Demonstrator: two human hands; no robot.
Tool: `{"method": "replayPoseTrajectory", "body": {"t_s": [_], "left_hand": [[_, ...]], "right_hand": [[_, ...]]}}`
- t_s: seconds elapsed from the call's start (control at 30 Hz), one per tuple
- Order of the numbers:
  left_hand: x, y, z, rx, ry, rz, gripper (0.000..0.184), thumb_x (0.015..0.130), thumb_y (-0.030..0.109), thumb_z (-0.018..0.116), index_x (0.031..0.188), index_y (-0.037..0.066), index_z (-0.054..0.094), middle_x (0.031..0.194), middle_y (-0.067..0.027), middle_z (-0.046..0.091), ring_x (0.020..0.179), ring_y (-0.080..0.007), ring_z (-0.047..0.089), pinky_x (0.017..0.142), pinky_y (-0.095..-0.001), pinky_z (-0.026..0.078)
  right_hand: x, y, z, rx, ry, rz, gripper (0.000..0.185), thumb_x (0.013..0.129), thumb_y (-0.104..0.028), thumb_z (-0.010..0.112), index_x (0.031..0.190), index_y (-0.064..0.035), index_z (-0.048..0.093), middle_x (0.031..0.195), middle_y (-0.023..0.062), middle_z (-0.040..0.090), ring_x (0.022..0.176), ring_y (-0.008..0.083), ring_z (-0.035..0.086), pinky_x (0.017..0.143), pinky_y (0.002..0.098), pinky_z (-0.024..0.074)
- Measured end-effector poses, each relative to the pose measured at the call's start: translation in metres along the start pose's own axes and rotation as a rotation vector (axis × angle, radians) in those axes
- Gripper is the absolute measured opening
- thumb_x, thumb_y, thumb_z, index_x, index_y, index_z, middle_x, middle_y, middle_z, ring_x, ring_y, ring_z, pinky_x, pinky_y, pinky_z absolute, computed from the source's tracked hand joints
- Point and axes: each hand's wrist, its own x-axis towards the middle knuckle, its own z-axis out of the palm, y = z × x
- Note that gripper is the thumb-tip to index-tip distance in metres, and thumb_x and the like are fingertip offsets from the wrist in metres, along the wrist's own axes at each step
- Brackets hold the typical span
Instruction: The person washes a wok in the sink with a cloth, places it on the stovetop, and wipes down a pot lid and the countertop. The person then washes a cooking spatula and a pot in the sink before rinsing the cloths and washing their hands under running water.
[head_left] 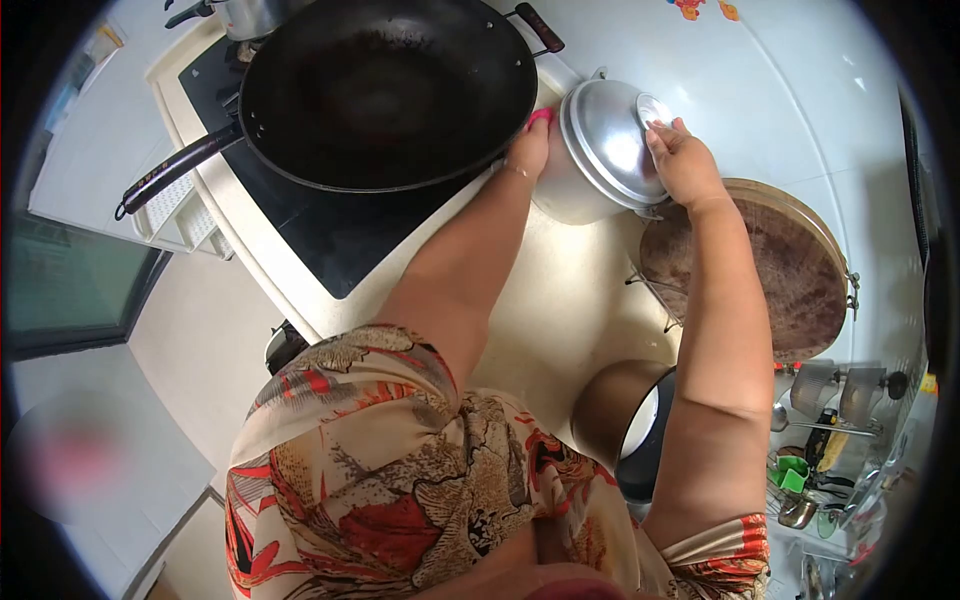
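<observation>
A silver metal pot point(572, 190) with a domed lid point(606, 135) stands on the counter, right of a large black wok. My right hand point(684, 165) has its fingers pinched on the round knob point(653, 110) on the lid. At the pot's left side is my left hand point(530, 148), holding something pink point(540, 117) against the pot near the wok's rim; its fingers are partly hidden. The lid appears to sit on the pot.
The black wok point(385, 95) covers much of the dark cooktop point(335, 235). A round wooden cutting board point(790, 270) leans at the right. Nearer me is a dark pot point(610, 400). Utensils point(820, 440) hang or stand at the lower right, and another pot point(250, 18) is at the back left.
</observation>
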Motion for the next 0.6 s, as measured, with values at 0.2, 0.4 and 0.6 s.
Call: {"method": "replayPoseTrajectory", "body": {"t_s": [0.2, 0.4, 0.6], "left_hand": [[-0.085, -0.01, 0.02, 0.146, 0.355, -0.034, 0.044, 0.088, 0.026, 0.039, 0.123, 0.0, 0.046, 0.115, -0.0223, 0.054, 0.104, -0.0328, 0.053, 0.091, -0.036, 0.04], [-0.14, -0.031, 0.076, -0.259, 0.311, -0.354, 0.026, 0.089, 0.018, 0.04, 0.104, -0.001, 0.05, 0.091, -0.013, 0.06, 0.075, -0.0228, 0.06, 0.062, -0.0338, 0.05], [-0.158, 0.047, 0.051, -0.943, -0.068, -0.961, 0.019, 0.084, 0.003, 0.037, 0.098, 0.005, 0.05, 0.086, -0.0118, 0.057, 0.072, -0.0241, 0.057, 0.059, -0.0363, 0.053]], "right_hand": [[-0.001, 0.003, 0.002, -0.027, -0.006, -0.021, 0.035, 0.091, -0.031, 0.041, 0.115, -0.0106, 0.058, 0.124, 0.008, 0.052, 0.126, 0.0313, 0.034, 0.102, 0.0353, 0.0321], [0.004, 0.003, 0.006, -0.026, -0.037, -0.017, 0.036, 0.091, -0.032, 0.041, 0.116, -0.0124, 0.057, 0.124, 0.0083, 0.052, 0.126, 0.0332, 0.034, 0.102, 0.036, 0.0318], [0.004, 0.009, 0.008, -0.055, -0.006, -0.062, 0.038, 0.091, -0.035, 0.039, 0.116, -0.0134, 0.057, 0.124, 0.008, 0.052, 0.126, 0.0341, 0.034, 0.102, 0.036, 0.0317]]}}
